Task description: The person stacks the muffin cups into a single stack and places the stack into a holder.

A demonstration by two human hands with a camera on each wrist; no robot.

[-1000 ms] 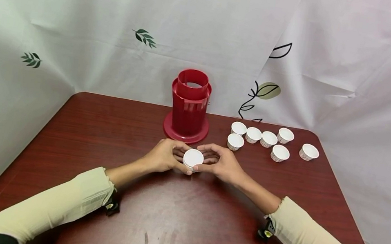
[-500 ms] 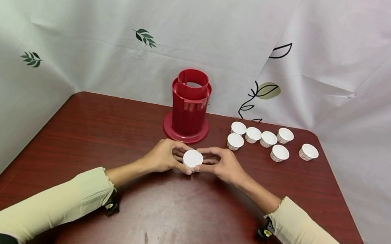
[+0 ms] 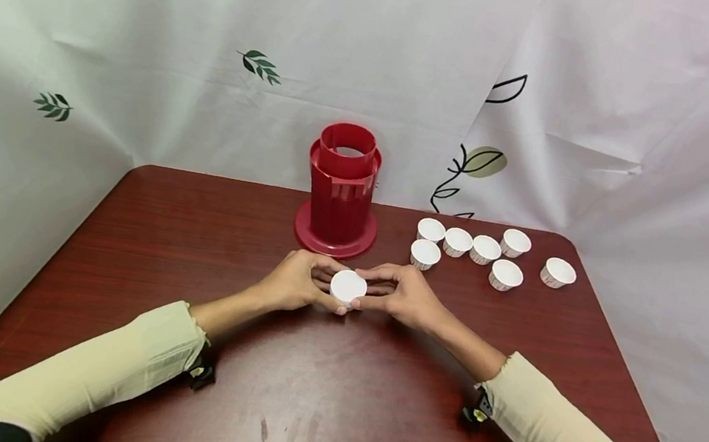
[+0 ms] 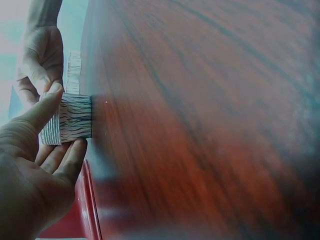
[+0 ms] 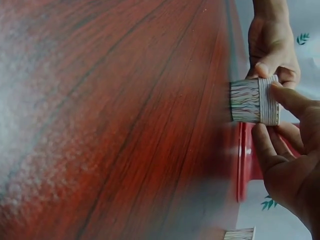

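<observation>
A nested stack of white paper baking cups [image 3: 348, 287] stands upright at the middle of the table, its base at or very near the surface. Several rims sit close together above a wavy-line patterned side, seen on the stack [image 4: 75, 117] in the left wrist view and on the stack [image 5: 245, 101] in the right wrist view. My left hand [image 3: 295, 284] holds the stack's left side between thumb and fingers. From the right, my right hand [image 3: 408, 299] grips it the same way, thumb in front near the rims. Fingers behind the stack are partly hidden.
Behind the hands stands a red plastic cylindrical holder [image 3: 340, 212] on a round base. Several single white paper cups [image 3: 506, 274] stand upright at the back right of the dark red wooden table [image 3: 193, 222]. White printed cloth [image 3: 183, 42] encloses the back and sides.
Very little differs. The head view has shifted slightly, and both hands keep the same hold on the stack of paper cups.
</observation>
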